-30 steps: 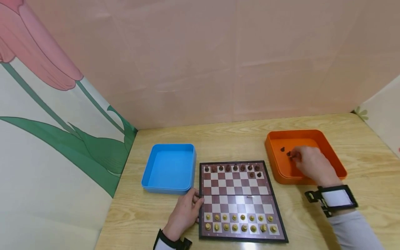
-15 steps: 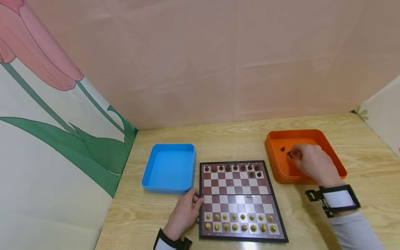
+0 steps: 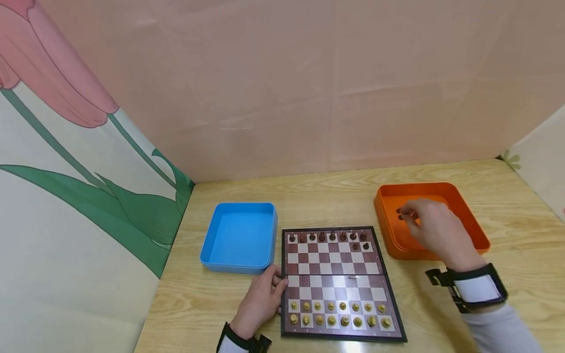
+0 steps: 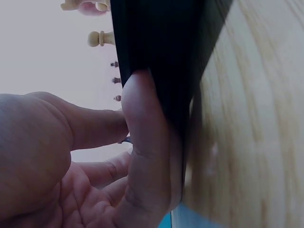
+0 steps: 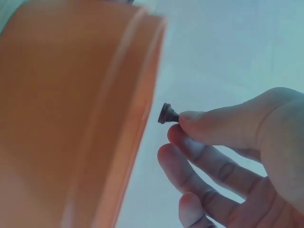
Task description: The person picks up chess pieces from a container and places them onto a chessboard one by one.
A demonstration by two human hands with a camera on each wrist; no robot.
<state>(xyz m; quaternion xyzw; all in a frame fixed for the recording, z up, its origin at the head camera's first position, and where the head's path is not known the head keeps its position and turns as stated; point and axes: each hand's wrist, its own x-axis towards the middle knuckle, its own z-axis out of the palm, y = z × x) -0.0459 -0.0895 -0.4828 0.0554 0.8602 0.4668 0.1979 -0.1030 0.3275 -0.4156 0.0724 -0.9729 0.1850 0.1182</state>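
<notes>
With the tips of my right fingers (image 5: 190,145) I pinch a dark chess piece (image 5: 167,114); my curled left fingers (image 4: 147,142) grip the edge of the chessboard (image 3: 337,282).

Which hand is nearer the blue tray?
Left. The left hand grips the left edge of the chessboard, beside the near right corner of the blue tray; the right hand is over the orange tray, across the chessboard, pinching a chess piece.

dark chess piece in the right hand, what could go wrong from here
The dark chess piece might slip, since the right hand pinches it by one end only. The left hand holds the edge of the chessboard, so a tug could perhaps topple the standing gold pieces.
</notes>
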